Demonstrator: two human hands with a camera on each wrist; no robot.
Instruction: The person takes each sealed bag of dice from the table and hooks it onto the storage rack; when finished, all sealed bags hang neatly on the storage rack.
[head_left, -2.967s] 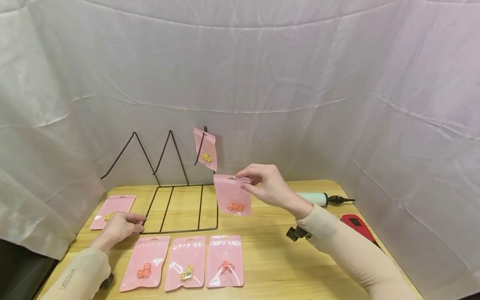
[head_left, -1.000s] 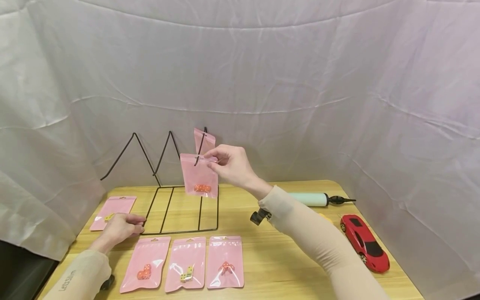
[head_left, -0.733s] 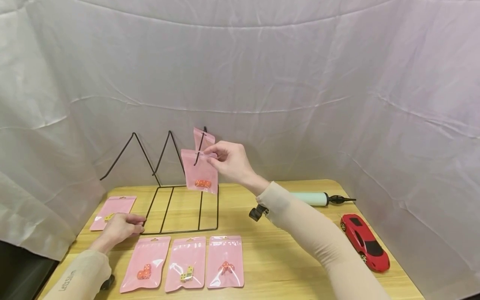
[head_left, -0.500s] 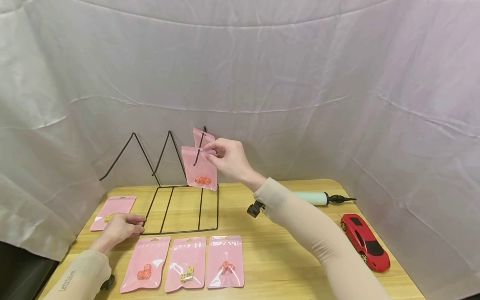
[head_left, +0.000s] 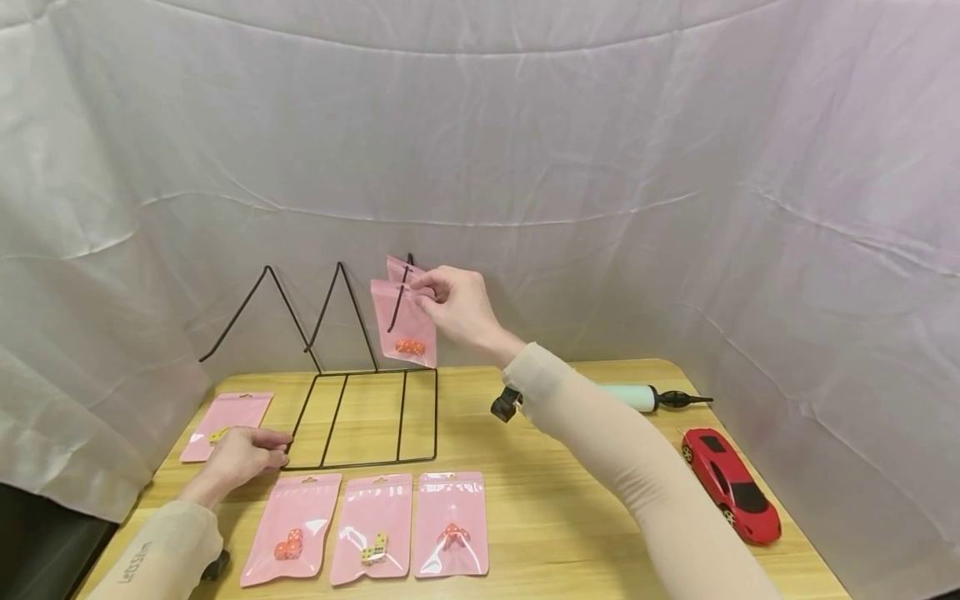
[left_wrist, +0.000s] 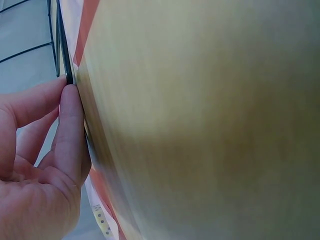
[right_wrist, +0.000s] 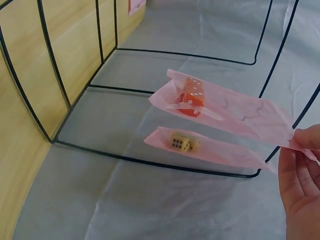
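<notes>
My right hand (head_left: 461, 304) pinches the top edge of a pink zip bag (head_left: 393, 312) with orange dice (head_left: 410, 347) in it. That bag hangs on the right prong of a black wire rack (head_left: 362, 462). Behind it on the same prong is another pink bag (right_wrist: 210, 152), whose yellow dice (right_wrist: 182, 142) show in the right wrist view. At the rack's front left corner my left hand (head_left: 243, 458) pinches the wire (left_wrist: 65, 45) between thumb and fingers. The rack's middle prong (head_left: 327, 304) and left prong (head_left: 236, 312) carry no bags.
In front of the rack lie three pink bags: one with orange dice (head_left: 288, 544), one with yellow dice (head_left: 374, 548), one with orange dice (head_left: 453, 536). Another pink bag (head_left: 238, 410) lies left. A pale green pump (head_left: 633, 397) and a red toy car (head_left: 731, 486) are on the right.
My right hand has brought the orange-dice bag left onto the right prong, then slid it up and back toward the bag behind. The left hand stays on the rack corner.
</notes>
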